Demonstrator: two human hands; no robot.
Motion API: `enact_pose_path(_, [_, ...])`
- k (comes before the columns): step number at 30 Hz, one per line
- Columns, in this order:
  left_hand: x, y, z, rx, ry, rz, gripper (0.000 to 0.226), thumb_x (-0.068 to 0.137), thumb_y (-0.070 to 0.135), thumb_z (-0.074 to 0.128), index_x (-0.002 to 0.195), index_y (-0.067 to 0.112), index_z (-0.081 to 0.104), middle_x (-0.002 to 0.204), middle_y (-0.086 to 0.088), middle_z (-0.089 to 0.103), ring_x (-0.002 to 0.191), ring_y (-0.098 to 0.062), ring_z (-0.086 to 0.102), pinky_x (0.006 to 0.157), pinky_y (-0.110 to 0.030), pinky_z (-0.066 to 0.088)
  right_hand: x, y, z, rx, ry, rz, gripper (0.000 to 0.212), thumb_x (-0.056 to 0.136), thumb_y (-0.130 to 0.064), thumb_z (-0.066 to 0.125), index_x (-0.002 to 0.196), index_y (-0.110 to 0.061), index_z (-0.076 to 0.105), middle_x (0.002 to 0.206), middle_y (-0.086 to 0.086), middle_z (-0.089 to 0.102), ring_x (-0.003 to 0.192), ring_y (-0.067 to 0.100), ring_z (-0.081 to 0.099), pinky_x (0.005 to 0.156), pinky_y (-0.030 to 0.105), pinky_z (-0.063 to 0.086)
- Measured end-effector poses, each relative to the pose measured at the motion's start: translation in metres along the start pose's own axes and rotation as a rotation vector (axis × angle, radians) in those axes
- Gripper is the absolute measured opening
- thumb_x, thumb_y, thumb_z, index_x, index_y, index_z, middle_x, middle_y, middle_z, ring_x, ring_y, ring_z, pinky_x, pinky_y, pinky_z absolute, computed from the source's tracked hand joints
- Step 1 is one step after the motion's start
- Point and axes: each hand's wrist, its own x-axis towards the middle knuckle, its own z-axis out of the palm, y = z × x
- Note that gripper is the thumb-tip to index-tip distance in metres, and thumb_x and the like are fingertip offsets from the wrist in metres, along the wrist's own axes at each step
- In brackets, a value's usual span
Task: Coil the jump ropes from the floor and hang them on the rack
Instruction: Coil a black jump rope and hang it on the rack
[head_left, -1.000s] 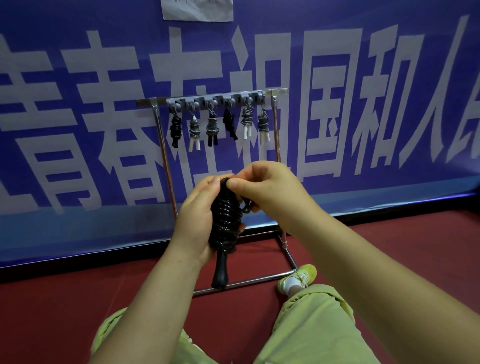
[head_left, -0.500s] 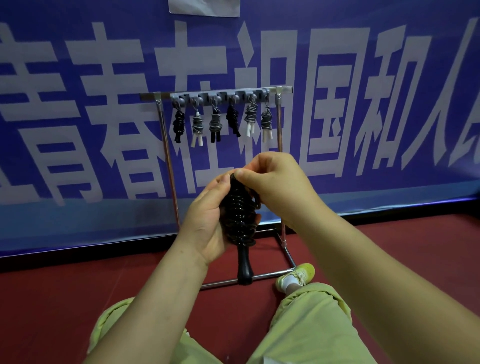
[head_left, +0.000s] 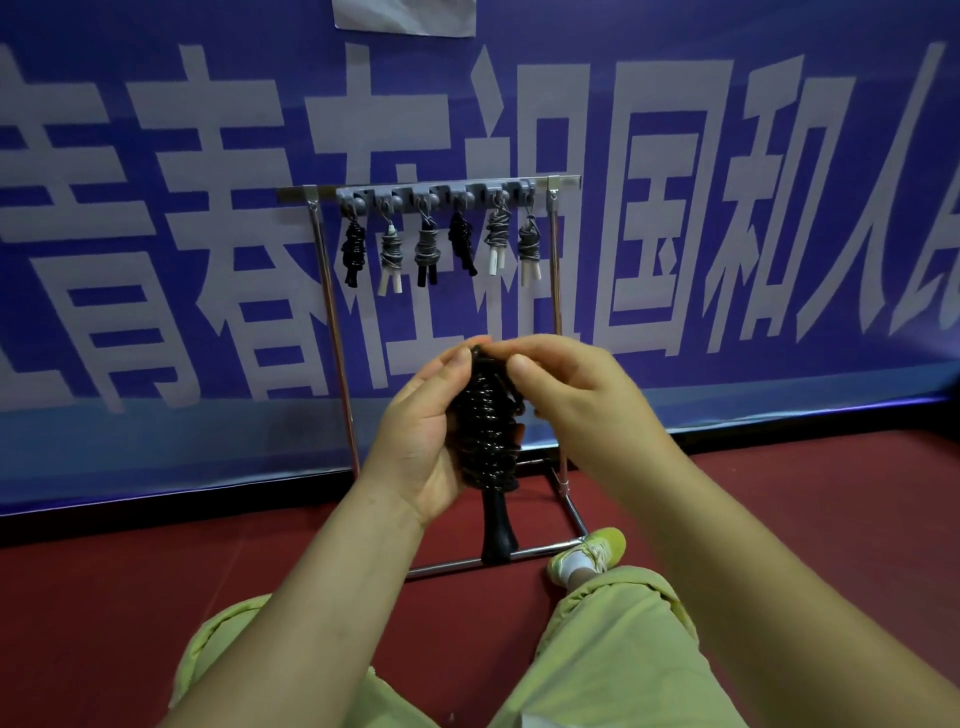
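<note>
Now L hand (head_left: 415, 441) & R hand (head_left: 566, 395) fingers clamped on coiled black jump rope (head_left: 485, 431) near rack (head_left: 332, 291).

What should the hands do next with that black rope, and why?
Probably tuck the loose end in at the top. The black rope is already coiled in the left hand, and the right hand pinches its top; six bundles already hang on the rack.

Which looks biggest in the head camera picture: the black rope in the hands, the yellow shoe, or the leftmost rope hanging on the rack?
1. black rope, though being nearest the camera inflates it
2. yellow shoe
3. leftmost hanging rope, farthest away, so its true size stays unsure
</note>
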Motion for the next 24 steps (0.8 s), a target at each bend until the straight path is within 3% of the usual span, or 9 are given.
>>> enact_pose_path(4, [-0.002,-0.007,0.005,-0.008,-0.031,-0.033,0.027,0.078,0.029,0.058,0.101,0.015,0.066,0.092,-0.011,0.068,0.079,-0.025,0.066,0.067,-0.039,0.052,0.001,0.012,-0.009,0.187,0.034,0.106,0.010,0.085,-0.012,0.068,0.079,-0.020,0.070,0.078,0.001,0.069,0.075,0.014,0.063,0.072,0.033,0.051])
enact_pose_path(7, [0.001,-0.007,0.008,-0.006,-0.020,0.001,0.025,0.077,0.029,0.060,0.096,0.016,0.068,0.096,-0.012,0.066,0.087,-0.029,0.062,0.066,-0.038,0.053,0.008,0.009,-0.011,0.281,0.020,0.167,0.012,0.087,-0.006,0.065,0.077,-0.012,0.066,0.073,0.001,0.066,0.070,0.013,0.061,0.066,0.027,0.047])
enact_pose_path(10, [0.003,-0.005,0.012,0.021,0.000,0.042,0.023,0.076,0.029,0.061,0.093,0.017,0.068,0.089,-0.008,0.068,0.080,-0.025,0.065,0.068,-0.037,0.051,0.013,0.007,-0.009,0.318,0.039,0.183,0.013,0.088,-0.007,0.063,0.077,-0.013,0.065,0.070,-0.002,0.065,0.067,0.009,0.059,0.064,0.025,0.044])
enact_pose_path(16, [0.006,-0.002,0.020,0.120,0.058,0.145,0.024,0.082,0.027,0.056,0.099,0.015,0.066,0.087,-0.007,0.071,0.076,-0.020,0.068,0.068,-0.038,0.054,0.013,0.001,0.002,0.247,0.181,0.075,0.014,0.089,-0.008,0.063,0.077,-0.013,0.066,0.065,-0.007,0.065,0.060,0.000,0.062,0.053,0.014,0.046])
enact_pose_path(19, [0.007,-0.002,0.022,0.137,0.072,0.148,0.020,0.093,0.021,0.050,0.102,0.013,0.066,0.089,-0.008,0.071,0.078,-0.020,0.069,0.070,-0.039,0.055,0.015,-0.003,0.006,0.210,0.205,0.035,0.016,0.089,-0.007,0.063,0.076,-0.015,0.067,0.068,-0.005,0.067,0.062,-0.001,0.064,0.054,0.013,0.047])
enact_pose_path(22, [0.009,0.001,0.019,0.134,0.074,0.142,0.021,0.094,0.020,0.049,0.104,0.013,0.066,0.086,-0.008,0.071,0.075,-0.021,0.068,0.065,-0.038,0.052,0.019,-0.001,0.004,0.234,0.166,0.076,0.015,0.091,-0.009,0.061,0.078,-0.015,0.067,0.070,-0.003,0.066,0.061,0.001,0.062,0.053,0.015,0.047])
enact_pose_path(24, [0.012,0.004,0.016,0.130,0.069,0.129,0.024,0.093,0.022,0.049,0.107,0.013,0.066,0.092,-0.009,0.071,0.080,-0.024,0.067,0.063,-0.037,0.054,0.020,0.003,0.000,0.257,0.114,0.075,0.014,0.093,-0.012,0.058,0.084,-0.014,0.068,0.074,-0.002,0.066,0.068,0.005,0.062,0.060,0.018,0.048])
